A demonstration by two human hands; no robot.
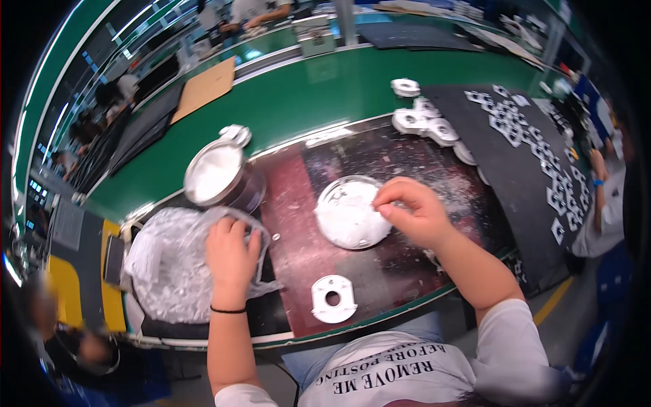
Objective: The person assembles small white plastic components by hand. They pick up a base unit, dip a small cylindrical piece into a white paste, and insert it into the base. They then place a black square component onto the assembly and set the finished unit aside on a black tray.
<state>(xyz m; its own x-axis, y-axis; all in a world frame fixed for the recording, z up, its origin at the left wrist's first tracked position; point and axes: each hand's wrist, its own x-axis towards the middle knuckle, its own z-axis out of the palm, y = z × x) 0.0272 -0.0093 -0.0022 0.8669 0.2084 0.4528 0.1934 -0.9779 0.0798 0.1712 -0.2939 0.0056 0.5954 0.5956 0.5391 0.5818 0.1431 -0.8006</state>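
Both hands at a green surface (325, 88) partly covered by a dark red and black board (291, 183). The left hand (230, 254), with a black band (228, 311) at its wrist, lies palm down on the right side of a clear plastic bag (169, 264) filled with white pieces. Its fingers are moderately spread; whether they grip the film cannot be told. The right hand (417, 210) is at the right edge of a round, shallow dish (365, 243) with white contents, which lies between the two hands. Its thumb and forefinger are narrowed to a pinch (whether they meet or hold a small piece cannot be told). Beyond the left hand stands a metal pot (245, 192), also with white contents. Just right of the left hand is a small pale ring (275, 237). Nearer the wearer, between the forearms, lies a flat white part (333, 313) with a round central hole. Beyond the right hand, white parts (424, 122) are grouped beside a dark mat (522, 224); to that hand's right, the mat bears rows of small white pieces (536, 142).
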